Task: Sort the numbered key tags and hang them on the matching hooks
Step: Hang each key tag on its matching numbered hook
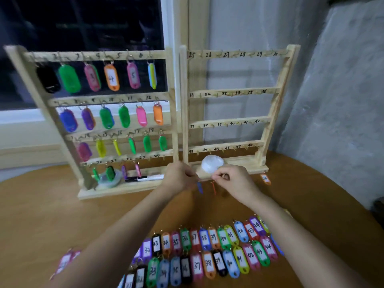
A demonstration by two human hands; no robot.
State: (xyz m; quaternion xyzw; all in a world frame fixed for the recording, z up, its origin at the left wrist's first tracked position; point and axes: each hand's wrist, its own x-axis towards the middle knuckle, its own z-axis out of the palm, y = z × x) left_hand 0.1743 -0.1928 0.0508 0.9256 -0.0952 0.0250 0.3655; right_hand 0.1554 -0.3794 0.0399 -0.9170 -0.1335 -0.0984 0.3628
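Since the left rack (174, 121) already looks full up to hook 23, I lift the next tags beside its bottom row. A clear round tub (110, 180) rests on its base; I cannot tell what it holds. My left hand (179, 176) has its fingers pinched on a blue tag (200, 187), my right hand (232, 179) on a red tag (213, 188). Sorted tags (207, 250) lie in numbered rows on the bench (41, 215), ready for the bare right rack (272, 121)

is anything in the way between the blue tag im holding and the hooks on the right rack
Nothing visible. The blue tag hangs from the left hand before the right rack, whose hooks are bare; a white lump sits only on its base.
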